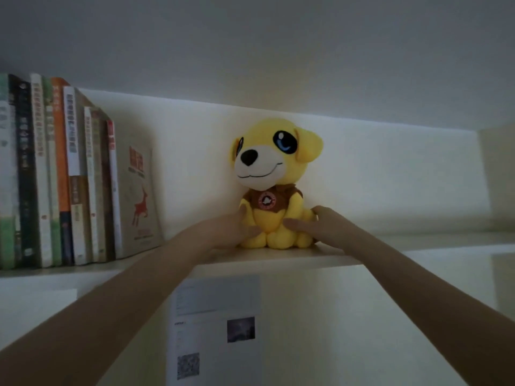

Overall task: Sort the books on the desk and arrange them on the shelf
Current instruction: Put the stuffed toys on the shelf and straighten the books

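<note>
A row of several books (55, 176) stands upright at the left end of the white shelf (278, 260). The rightmost one, a beige book with a red deer (139, 199), leans against the others. A yellow plush dog (274, 185) with a brown collar sits upright in the middle of the shelf, against the back wall. My left hand (234, 227) grips its lower left side and my right hand (312, 221) grips its lower right side. Both forearms reach up from below. The desk is out of view.
A printed sheet with a QR code and a small dark picture (214, 327) hangs on the panel under the shelf. The shelf runs on to the right toward a side wall (498, 176). The ceiling of the compartment is close above.
</note>
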Tool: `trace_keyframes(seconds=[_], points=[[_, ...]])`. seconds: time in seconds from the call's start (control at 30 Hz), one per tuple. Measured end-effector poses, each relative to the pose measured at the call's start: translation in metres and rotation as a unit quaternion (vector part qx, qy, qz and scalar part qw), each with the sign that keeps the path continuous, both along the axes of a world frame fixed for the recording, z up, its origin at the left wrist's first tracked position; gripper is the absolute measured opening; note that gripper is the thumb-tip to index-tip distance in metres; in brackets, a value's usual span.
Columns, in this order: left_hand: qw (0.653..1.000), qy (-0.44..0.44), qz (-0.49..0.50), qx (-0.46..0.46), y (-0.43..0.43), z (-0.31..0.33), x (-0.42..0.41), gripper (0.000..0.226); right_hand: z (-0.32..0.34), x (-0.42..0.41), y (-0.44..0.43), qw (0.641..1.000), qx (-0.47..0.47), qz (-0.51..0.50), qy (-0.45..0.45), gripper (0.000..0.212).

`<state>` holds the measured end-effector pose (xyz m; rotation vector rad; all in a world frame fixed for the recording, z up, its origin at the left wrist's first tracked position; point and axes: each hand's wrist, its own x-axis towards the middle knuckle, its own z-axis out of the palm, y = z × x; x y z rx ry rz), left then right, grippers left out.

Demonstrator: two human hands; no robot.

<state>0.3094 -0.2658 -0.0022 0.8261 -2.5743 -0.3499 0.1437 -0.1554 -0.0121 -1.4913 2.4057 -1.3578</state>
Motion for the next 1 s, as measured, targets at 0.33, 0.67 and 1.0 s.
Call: trace_keyframes(seconds=[0.33,0.67,1.0], points=[[0.952,0.290,-0.056,-0.076,0.058,-0.028,0.078,0.042,-0.033,0.065,0.036,0.959,-0.235,0.044,0.150,0.068],[0.897,0.441,-0.007,-0.017,0.085,-0.190,0.223,0.025,-0.218,0.203,0.027,0.913,-0.210,0.341,0.077,0.031],[0.886,0.294,0.307,0.186,0.049,-0.418,0.357,0.057,-0.402,0.306,-0.035,0.863,0.152,0.435,-0.206,0.051]])
